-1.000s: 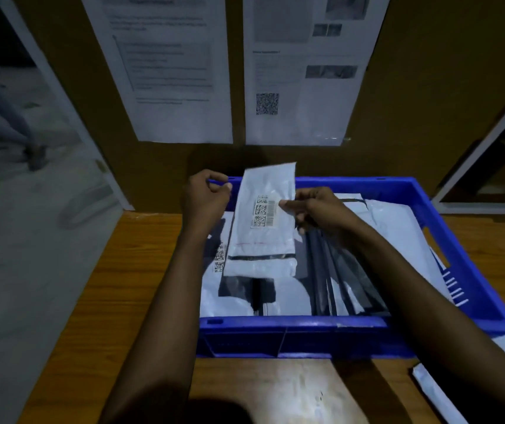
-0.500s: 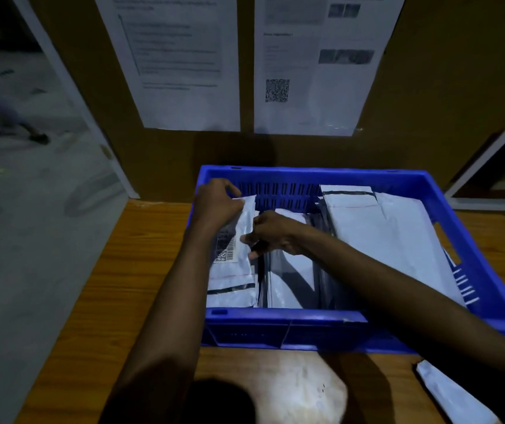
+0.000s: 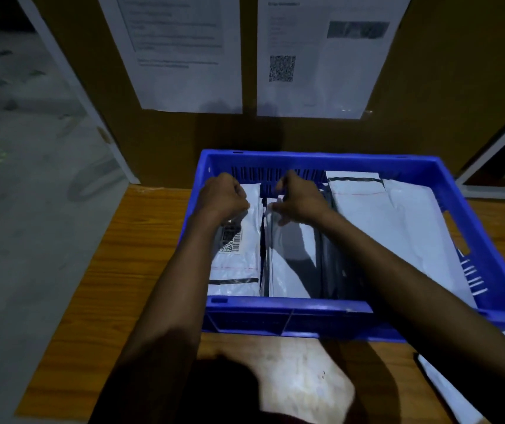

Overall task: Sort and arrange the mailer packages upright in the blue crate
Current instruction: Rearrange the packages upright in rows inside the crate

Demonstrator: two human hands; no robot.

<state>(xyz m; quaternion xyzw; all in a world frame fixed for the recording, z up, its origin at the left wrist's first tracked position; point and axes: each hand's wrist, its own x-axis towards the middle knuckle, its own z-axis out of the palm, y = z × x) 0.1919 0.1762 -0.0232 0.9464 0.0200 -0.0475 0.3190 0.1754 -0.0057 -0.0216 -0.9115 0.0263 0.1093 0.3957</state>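
At the left end of the blue crate (image 3: 288, 304), the left hand (image 3: 225, 197) grips the labelled mailer (image 3: 239, 255) (long axis running away from the person), while the right hand (image 3: 298, 200), just beside it, pinches the neighbouring mailer (image 3: 294, 258).

Dim room, brown wall (image 3: 444, 87) with two printed sheets (image 3: 184, 56), wooden table (image 3: 123, 270), grey floor (image 3: 15, 209)
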